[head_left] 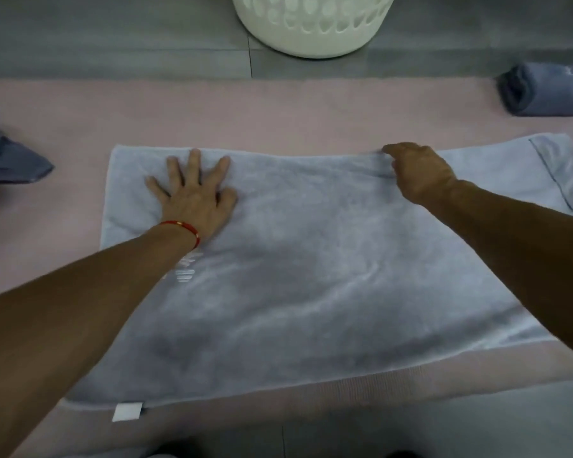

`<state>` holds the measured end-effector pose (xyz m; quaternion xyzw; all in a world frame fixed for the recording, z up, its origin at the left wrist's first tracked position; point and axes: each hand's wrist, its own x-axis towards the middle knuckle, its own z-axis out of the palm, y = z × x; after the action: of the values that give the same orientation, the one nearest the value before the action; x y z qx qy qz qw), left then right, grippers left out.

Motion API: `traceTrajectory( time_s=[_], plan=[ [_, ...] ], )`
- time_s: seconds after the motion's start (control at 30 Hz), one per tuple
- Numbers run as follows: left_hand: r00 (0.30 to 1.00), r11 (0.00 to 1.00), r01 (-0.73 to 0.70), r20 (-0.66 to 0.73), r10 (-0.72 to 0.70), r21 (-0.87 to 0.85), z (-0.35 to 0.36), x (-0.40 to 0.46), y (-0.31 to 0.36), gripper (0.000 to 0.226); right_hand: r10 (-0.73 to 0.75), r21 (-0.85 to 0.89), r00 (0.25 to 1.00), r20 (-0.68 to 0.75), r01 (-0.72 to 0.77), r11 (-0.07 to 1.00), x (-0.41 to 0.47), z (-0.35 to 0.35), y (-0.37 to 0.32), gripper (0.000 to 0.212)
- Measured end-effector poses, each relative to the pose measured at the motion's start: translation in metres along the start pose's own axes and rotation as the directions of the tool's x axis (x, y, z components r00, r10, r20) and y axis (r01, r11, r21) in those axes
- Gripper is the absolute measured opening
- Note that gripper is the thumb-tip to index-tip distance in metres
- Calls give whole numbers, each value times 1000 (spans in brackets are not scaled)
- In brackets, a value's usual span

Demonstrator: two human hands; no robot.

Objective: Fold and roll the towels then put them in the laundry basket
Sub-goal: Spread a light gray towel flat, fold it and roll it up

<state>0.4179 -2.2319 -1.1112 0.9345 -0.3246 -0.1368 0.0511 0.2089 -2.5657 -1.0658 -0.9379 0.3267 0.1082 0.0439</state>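
light blue towel [311,266] lies spread flat on the pink mat [278,110], white tag [127,412] at its near left edge. left hand [192,193] flat on the far left part, fingers spread wide, red bracelet [184,228] on wrist. right hand [417,173] pinches the far edge, fingers curled. white laundry basket [311,31] on the grey floor beyond the mat. rolled dark blue towel [543,89] far right, crumpled dark blue towel [10,160] at left.
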Motion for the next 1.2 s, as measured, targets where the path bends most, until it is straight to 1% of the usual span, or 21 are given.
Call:
traceTrajectory(
  time_s=[0.1, 0.17, 0.23, 0.3, 0.33, 0.4, 0.43, 0.5, 0.57, 0.67, 0.73, 0.77, 0.8, 0.83, 0.87, 0.9, 0.93, 0.97, 1.03, 1.13, 1.2],
  plan=[
    [999, 995, -9, -31, 12, 96, 9, -1, -6, 61, 16, -1, 998, -56, -17, 1000, 11, 13, 5, 42],
    [999, 994, -13, -39, 17, 108, 11, -3, -4, 61, 28, 17, 984, -178, -25, 1000, 13, 17, 4, 29],
    [998, 993, -8, -56, 14, 114, 10, -2, -5, 62, 38, 42, 942, -333, -26, 999, 14, 14, 3, 20],
    [998, 992, -8, -63, 16, 125, 10, 0, -6, 62, 104, 168, 884, -457, -30, 985, 16, 9, 6, 17],
    [998, 991, -9, -63, 18, 130, 10, 0, -7, 62, 128, 252, 885, -447, -12, 968, 17, 7, 7, 19],
    [998, 991, -9, -63, 18, 133, 10, -1, -7, 63, 82, 345, 944, -318, 35, 938, 18, 10, 8, 33],
    [998, 991, -11, -63, 20, 132, 10, -1, -6, 63, 32, 335, 958, -285, 68, 940, 16, 14, 7, 41],
    [998, 991, -11, -57, 19, 132, 9, -1, -6, 63, -14, 290, 951, -308, 107, 951, 7, 23, 9, 48],
    [999, 990, -11, -44, 17, 142, 7, -1, -6, 64, 37, 210, 951, -306, 30, 977, -4, 28, 15, 52],
    [1000, 987, 7, 20, -11, 161, 3, 0, -4, 68, 183, 163, 979, -93, -167, 972, -18, 29, 39, 57],
    [995, 983, 53, 71, -67, 175, -5, 4, 5, 72, 118, 186, 993, 23, -120, 975, -26, 27, 59, 60],
    [995, 980, 44, 78, -60, 194, -8, 5, 16, 72, 64, 203, 998, 20, -67, 977, -29, 26, 70, 60],
    [997, 975, -20, 72, 4, 220, -9, 4, 32, 70, 32, 229, 999, -15, -28, 973, -32, 23, 80, 59],
    [989, 959, -144, 61, 133, 243, -8, 0, 53, 67, 32, 252, 997, -66, -14, 968, -33, 21, 90, 57],
    [954, 921, -300, 69, 292, 249, -5, -5, 78, 66, 63, 259, 991, -118, -31, 965, -34, 18, 100, 53],
    [895, 861, -445, 88, 437, 245, 1, -12, 108, 66, 119, 253, 980, -157, -76, 965, -33, 15, 112, 50],
    [833, 798, -551, 106, 543, 245, 9, -18, 139, 66, 184, 244, 965, -184, -136, 960, -31, 13, 124, 48],
    [791, 755, -610, 132, 597, 239, 17, -21, 171, 66, 245, 239, 949, -200, -196, 951, -29, 11, 137, 46],
    [780, 756, -625, 145, 609, 192, 29, -13, 233, 63, 331, 235, 923, -195, -284, 930, -23, 8, 166, 46],
    [821, 813, -567, 171, 545, 133, 38, 17, 302, 58, 425, 217, 897, -124, -393, 893, -11, 10, 208, 48],
    [857, 845, -514, 119, 501, 148, 48, 31, 321, 58, 488, 207, 869, -83, -464, 861, 0, 13, 233, 50]
  ],
)
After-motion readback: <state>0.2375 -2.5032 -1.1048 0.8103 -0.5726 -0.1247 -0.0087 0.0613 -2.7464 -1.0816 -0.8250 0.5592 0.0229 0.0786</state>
